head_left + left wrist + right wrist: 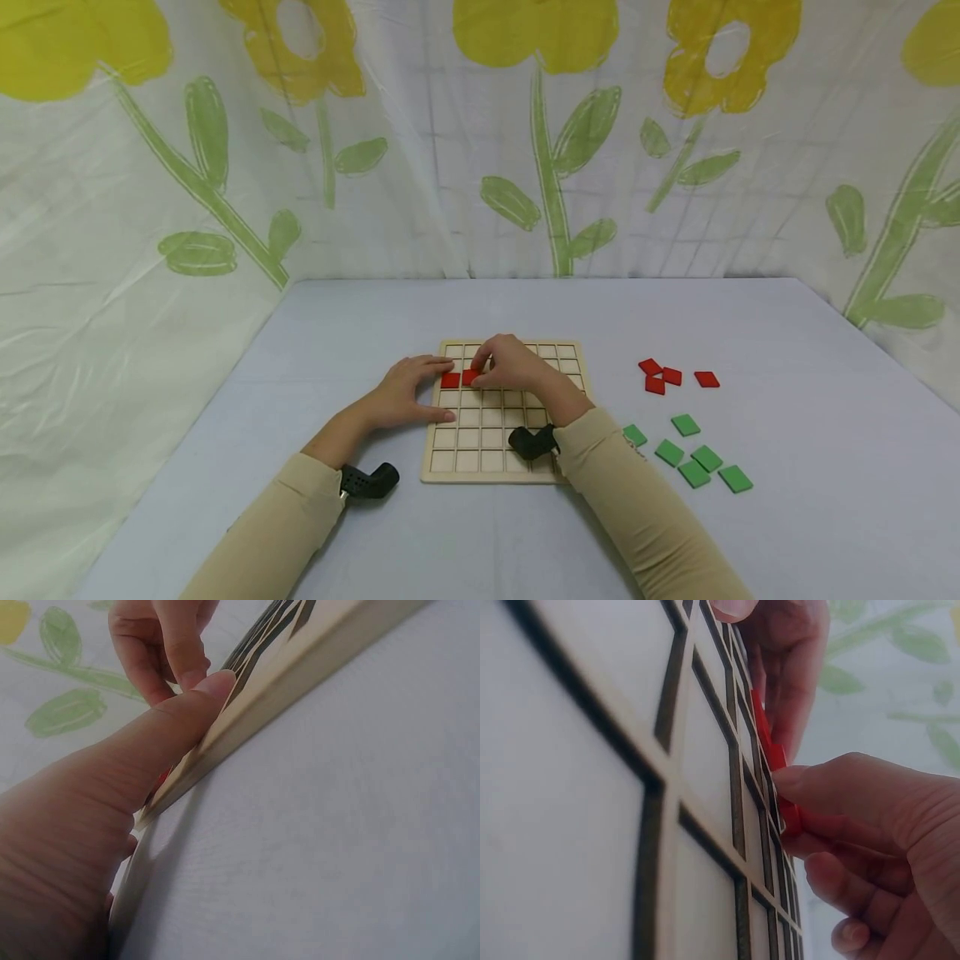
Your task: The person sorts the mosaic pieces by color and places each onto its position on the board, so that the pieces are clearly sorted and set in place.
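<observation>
A wooden grid board with square cells lies on the table. One red square tile sits in a cell by the board's left edge. My right hand pinches a second red tile between thumb and fingers, just right of the first, low over the grid. In the right wrist view this pinched tile is tilted against the grid lines. My left hand rests along the board's left side, thumb and fingers spread. Its thumb lies over the board's rim in the left wrist view.
Right of the board lie several loose red tiles and, nearer me, several green tiles. The right forearm partly covers a green tile and the board's near right corner. A flowered curtain hangs behind the table.
</observation>
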The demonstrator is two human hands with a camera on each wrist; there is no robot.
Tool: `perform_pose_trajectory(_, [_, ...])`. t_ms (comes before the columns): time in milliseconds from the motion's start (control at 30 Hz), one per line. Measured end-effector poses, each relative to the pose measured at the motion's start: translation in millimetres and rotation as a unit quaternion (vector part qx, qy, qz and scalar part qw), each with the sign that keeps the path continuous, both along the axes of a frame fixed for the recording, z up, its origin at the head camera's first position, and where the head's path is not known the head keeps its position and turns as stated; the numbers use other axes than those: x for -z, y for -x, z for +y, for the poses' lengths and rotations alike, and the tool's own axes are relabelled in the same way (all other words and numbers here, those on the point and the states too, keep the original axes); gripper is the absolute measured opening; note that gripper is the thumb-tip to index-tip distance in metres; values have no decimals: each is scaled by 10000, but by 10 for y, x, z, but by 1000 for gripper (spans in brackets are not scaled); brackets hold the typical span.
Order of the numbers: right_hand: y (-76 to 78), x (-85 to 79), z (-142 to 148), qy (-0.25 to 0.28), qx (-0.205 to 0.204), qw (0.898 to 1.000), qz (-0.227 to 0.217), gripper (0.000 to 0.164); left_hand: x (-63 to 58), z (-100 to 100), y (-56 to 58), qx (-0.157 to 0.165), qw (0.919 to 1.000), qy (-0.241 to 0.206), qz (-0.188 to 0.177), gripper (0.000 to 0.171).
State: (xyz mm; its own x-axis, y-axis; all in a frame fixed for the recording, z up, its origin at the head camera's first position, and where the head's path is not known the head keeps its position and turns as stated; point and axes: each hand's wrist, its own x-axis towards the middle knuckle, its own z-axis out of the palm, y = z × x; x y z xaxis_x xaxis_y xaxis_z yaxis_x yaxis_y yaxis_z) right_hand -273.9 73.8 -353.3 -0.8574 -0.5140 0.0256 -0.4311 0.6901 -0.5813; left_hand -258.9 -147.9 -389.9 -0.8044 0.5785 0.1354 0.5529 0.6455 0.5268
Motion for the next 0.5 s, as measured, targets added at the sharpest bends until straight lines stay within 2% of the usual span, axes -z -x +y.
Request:
perform_pose_trajectory(100, [-1,0,-4,-8,19,10000,-43,17,5,1,4,14,10000,-39,21,82])
perform_pose_trajectory(333, [1,-3,-4,-65,86,9999,-109,20,-22,11,1,-21,9997,31,-227,79])
perform_pose_trajectory(500, [-3,8,22,-12,78,9999,-116,20,4,10,9,-78,9996,92,-270,77])
